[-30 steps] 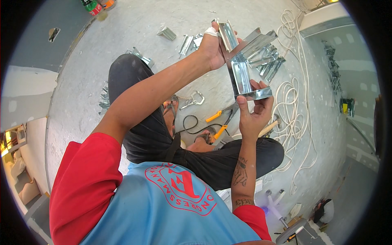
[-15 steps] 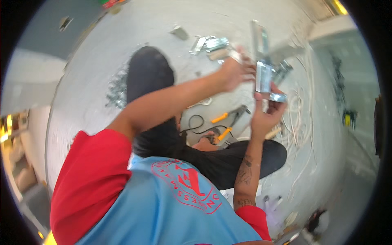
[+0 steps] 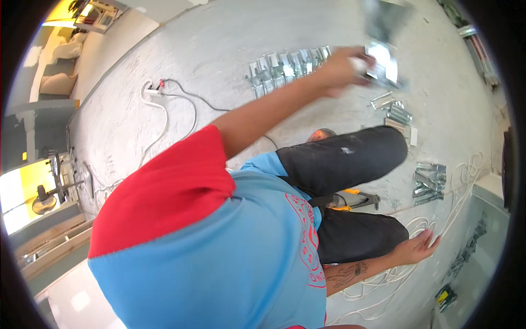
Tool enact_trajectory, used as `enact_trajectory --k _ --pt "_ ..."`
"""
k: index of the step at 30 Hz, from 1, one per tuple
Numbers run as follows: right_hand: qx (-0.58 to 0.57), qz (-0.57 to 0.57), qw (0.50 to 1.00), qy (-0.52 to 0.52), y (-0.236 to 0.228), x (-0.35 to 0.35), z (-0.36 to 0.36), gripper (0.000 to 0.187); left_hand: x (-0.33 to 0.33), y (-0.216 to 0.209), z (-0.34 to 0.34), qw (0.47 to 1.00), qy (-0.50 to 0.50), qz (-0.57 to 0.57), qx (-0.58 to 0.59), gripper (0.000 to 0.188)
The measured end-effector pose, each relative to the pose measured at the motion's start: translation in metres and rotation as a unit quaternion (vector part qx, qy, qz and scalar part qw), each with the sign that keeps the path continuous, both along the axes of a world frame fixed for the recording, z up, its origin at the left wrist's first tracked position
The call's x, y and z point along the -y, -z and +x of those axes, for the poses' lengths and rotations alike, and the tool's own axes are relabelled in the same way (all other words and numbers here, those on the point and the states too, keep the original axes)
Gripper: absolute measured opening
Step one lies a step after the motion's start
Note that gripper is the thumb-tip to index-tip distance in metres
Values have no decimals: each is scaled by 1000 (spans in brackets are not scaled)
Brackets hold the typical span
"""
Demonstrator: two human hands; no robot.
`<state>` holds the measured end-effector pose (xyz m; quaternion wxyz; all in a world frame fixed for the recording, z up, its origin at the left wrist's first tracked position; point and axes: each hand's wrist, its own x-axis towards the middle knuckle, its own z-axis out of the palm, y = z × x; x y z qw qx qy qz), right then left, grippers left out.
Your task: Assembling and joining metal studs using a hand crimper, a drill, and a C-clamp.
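My left hand [image 3: 342, 68] is raised above the far floor, its fingers closed on a shiny metal bracket [image 3: 382, 60]. The upper end of that piece is smeared by motion. Below and left of it, a row of similar metal brackets [image 3: 287, 68] lies side by side on the floor. My right hand [image 3: 417, 248] is by my right knee, over the coiled white cable [image 3: 416, 271]. Its fingers are apart and slightly curled, with nothing visible in them.
Metal pieces lie in a small stack [image 3: 399, 116] beyond my left knee and in a pile [image 3: 429, 183] farther right. An orange-handled tool [image 3: 359, 200] rests between my legs. A dark cord [image 3: 200, 104] runs from a white socket [image 3: 153, 92]. Walls border the floor.
My view has turned leftward. The left hand now has the metal bracket over by the row. The right hand, earlier on the metal piece, has let go and sits lower, beside the knee.
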<state>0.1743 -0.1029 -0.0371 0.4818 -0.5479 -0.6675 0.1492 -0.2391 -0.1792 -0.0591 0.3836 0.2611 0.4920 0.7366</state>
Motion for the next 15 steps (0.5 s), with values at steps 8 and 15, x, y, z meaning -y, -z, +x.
enact_trajectory --k 8,15 --pt "42 -384 911 141 119 88 123 73 277 214 -156 889 -295 -326 129 46" --pt "-146 -499 843 137 186 105 131 76 332 365 -168 837 -294 -293 357 40"
